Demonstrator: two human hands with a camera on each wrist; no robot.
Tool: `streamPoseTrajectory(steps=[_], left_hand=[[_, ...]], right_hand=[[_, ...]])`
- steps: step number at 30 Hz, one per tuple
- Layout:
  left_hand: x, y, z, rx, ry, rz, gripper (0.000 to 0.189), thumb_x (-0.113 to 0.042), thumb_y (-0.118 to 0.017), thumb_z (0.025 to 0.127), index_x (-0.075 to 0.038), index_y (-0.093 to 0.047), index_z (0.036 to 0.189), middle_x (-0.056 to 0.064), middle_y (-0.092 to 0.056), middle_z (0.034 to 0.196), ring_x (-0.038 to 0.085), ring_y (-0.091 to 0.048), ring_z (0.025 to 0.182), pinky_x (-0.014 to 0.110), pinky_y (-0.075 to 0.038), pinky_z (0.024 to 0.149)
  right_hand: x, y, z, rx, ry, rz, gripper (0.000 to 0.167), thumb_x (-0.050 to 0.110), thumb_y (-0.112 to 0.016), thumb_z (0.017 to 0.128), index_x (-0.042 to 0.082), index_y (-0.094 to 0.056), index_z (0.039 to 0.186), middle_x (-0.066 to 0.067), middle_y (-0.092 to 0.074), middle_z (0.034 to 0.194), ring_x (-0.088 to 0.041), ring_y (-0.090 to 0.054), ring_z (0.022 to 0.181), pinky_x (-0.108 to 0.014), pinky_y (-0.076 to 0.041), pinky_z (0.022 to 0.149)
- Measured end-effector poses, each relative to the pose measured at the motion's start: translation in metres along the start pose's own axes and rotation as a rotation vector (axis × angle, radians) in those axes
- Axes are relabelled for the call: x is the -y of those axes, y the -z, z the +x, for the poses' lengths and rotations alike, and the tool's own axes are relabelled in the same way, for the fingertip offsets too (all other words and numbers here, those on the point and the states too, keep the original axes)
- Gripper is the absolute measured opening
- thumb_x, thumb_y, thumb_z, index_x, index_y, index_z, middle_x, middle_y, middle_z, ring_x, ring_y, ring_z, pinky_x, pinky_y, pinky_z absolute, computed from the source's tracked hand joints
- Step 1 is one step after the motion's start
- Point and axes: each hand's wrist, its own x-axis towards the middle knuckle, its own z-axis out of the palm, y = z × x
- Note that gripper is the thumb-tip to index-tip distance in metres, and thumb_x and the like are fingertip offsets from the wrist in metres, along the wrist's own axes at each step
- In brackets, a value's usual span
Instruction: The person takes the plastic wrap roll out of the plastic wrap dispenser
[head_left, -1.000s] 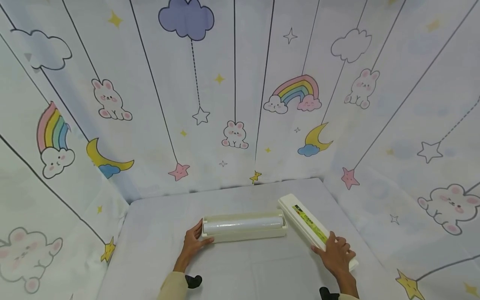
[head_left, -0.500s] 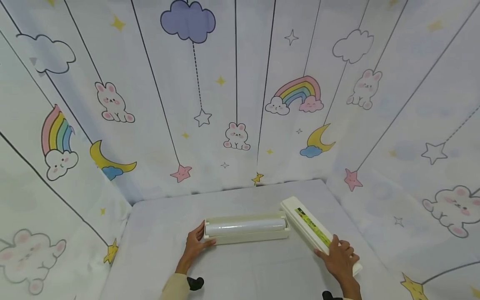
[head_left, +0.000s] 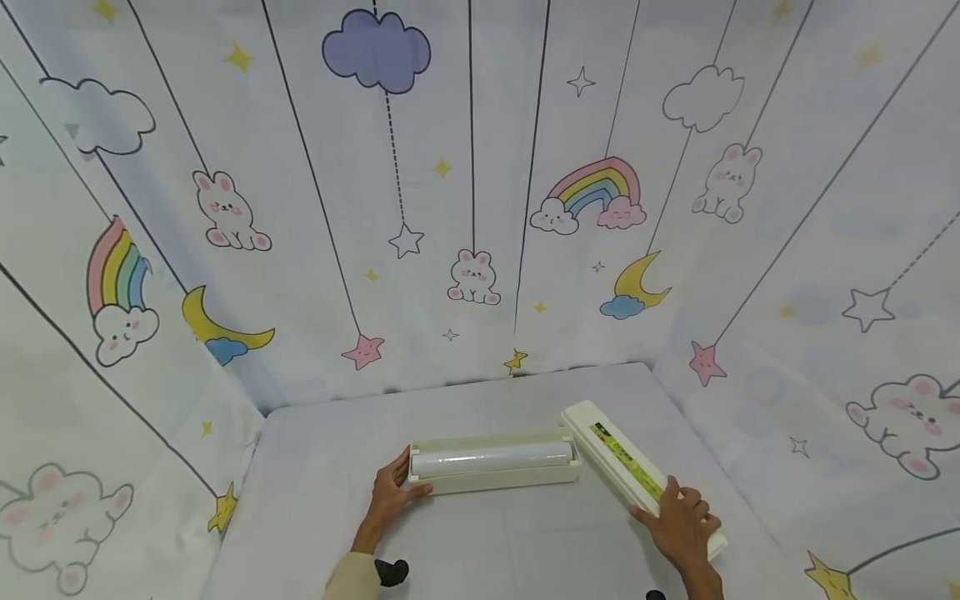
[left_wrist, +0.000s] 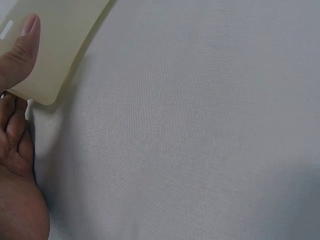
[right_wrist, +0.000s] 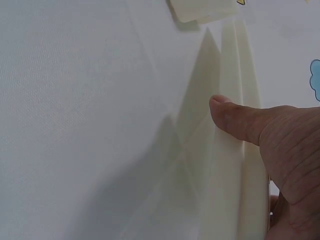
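Note:
A long cream cling film dispenser box [head_left: 495, 481] lies lidless on the table, a shiny roll of cling film [head_left: 491, 457] inside it. My left hand [head_left: 390, 496] grips the box's left end, thumb along the front wall; in the left wrist view the thumb [left_wrist: 22, 50] presses on the box's corner [left_wrist: 55, 65]. To the right, the cream lid [head_left: 592, 425] with a green and yellow label slants towards me, its far end close beside the box. My right hand [head_left: 681, 525] holds the lid's near end, with the thumb [right_wrist: 232, 117] on its side in the right wrist view.
A white cloth covers the table [head_left: 525, 550]. White curtains [head_left: 480, 192] printed with rabbits, stars, clouds and rainbows hang along the back and both sides. A dark strap end [head_left: 392, 572] shows by the left sleeve [head_left: 352, 577].
The head view has shifted slightly, moving everything a little down and right in the picture. Both hands keep their holds, and the box and lid stay in nearly the same arrangement.

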Motion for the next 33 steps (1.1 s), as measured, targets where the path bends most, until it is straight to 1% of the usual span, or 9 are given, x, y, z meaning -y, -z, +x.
streamPoseTrajectory(steps=[3, 5, 8, 12, 17, 20, 24, 31, 33], left_hand=[[0.003, 0.001, 0.001, 0.014, 0.01, -0.007, 0.1, -0.017, -0.095, 0.086, 0.009, -0.038, 0.165, 0.032, -0.044, 0.166, 0.043, -0.05, 0.154, 0.011, -0.043, 0.12], [0.007, 0.001, 0.002, 0.02, 0.025, -0.027, 0.101, -0.018, -0.095, 0.086, 0.005, -0.038, 0.166, 0.028, -0.044, 0.168, 0.03, -0.051, 0.156, 0.006, -0.04, 0.118], [0.01, 0.002, 0.001, 0.015, -0.019, -0.024, 0.1, -0.016, -0.095, 0.086, 0.007, -0.039, 0.165, 0.029, -0.046, 0.166, 0.023, -0.055, 0.153, 0.007, -0.042, 0.118], [0.005, 0.002, -0.001, 0.001, -0.058, -0.013, 0.097, -0.013, -0.095, 0.085, 0.012, -0.04, 0.162, 0.035, -0.047, 0.162, 0.038, -0.056, 0.151, 0.013, -0.047, 0.118], [0.0, 0.0, -0.001, -0.006, -0.028, -0.009, 0.098, -0.01, -0.095, 0.085, 0.012, -0.039, 0.162, 0.034, -0.046, 0.164, 0.047, -0.052, 0.151, 0.011, -0.045, 0.118], [0.001, -0.001, -0.001, -0.003, -0.039, -0.001, 0.097, -0.01, -0.094, 0.085, 0.013, -0.039, 0.162, 0.036, -0.045, 0.163, 0.041, -0.054, 0.151, 0.008, -0.044, 0.117], [0.009, -0.001, 0.001, -0.005, -0.03, -0.017, 0.1, -0.016, -0.096, 0.084, 0.01, -0.04, 0.163, 0.032, -0.045, 0.165, 0.024, -0.056, 0.152, 0.005, -0.042, 0.116], [0.007, 0.0, 0.003, -0.012, 0.091, -0.057, 0.106, -0.015, -0.099, 0.08, 0.003, -0.039, 0.166, 0.022, -0.045, 0.169, 0.026, -0.049, 0.155, 0.008, -0.041, 0.119], [0.007, 0.0, 0.002, -0.009, 0.062, -0.042, 0.104, -0.014, -0.098, 0.081, 0.006, -0.039, 0.165, 0.026, -0.045, 0.168, 0.02, -0.053, 0.153, 0.011, -0.043, 0.119]], right_hand=[[0.0, -0.001, 0.0, 0.009, -0.003, 0.004, 0.109, 0.045, -0.083, 0.092, -0.019, -0.022, 0.156, -0.052, -0.032, 0.133, -0.07, -0.036, 0.12, -0.076, -0.028, 0.094], [0.0, -0.002, -0.001, 0.012, -0.005, 0.013, 0.11, 0.045, -0.083, 0.092, -0.019, -0.022, 0.156, -0.052, -0.032, 0.133, -0.069, -0.035, 0.12, -0.076, -0.028, 0.094], [-0.001, -0.004, -0.001, 0.014, -0.007, 0.022, 0.111, 0.047, -0.083, 0.091, -0.019, -0.022, 0.156, -0.053, -0.031, 0.133, -0.069, -0.035, 0.119, -0.075, -0.028, 0.094], [-0.002, -0.006, -0.002, 0.009, -0.007, 0.027, 0.111, 0.047, -0.083, 0.091, -0.019, -0.022, 0.157, -0.053, -0.032, 0.133, -0.069, -0.035, 0.12, -0.076, -0.028, 0.094], [0.0, -0.005, -0.001, 0.007, -0.001, 0.015, 0.109, 0.045, -0.083, 0.092, -0.019, -0.022, 0.156, -0.053, -0.031, 0.132, -0.07, -0.035, 0.119, -0.077, -0.028, 0.093], [0.0, -0.003, -0.001, 0.008, 0.001, 0.01, 0.108, 0.044, -0.083, 0.092, -0.02, -0.022, 0.155, -0.053, -0.031, 0.132, -0.07, -0.036, 0.119, -0.077, -0.029, 0.093], [-0.001, -0.003, -0.001, 0.002, 0.003, 0.006, 0.109, 0.045, -0.083, 0.092, -0.02, -0.023, 0.155, -0.053, -0.032, 0.131, -0.071, -0.036, 0.118, -0.077, -0.029, 0.093], [-0.001, -0.008, -0.003, -0.012, 0.01, 0.004, 0.11, 0.047, -0.083, 0.091, -0.021, -0.024, 0.155, -0.053, -0.033, 0.129, -0.074, -0.037, 0.12, -0.079, -0.03, 0.094], [-0.002, -0.008, -0.003, -0.006, 0.009, 0.004, 0.11, 0.046, -0.083, 0.091, -0.021, -0.023, 0.154, -0.053, -0.032, 0.129, -0.074, -0.037, 0.12, -0.08, -0.031, 0.094]])
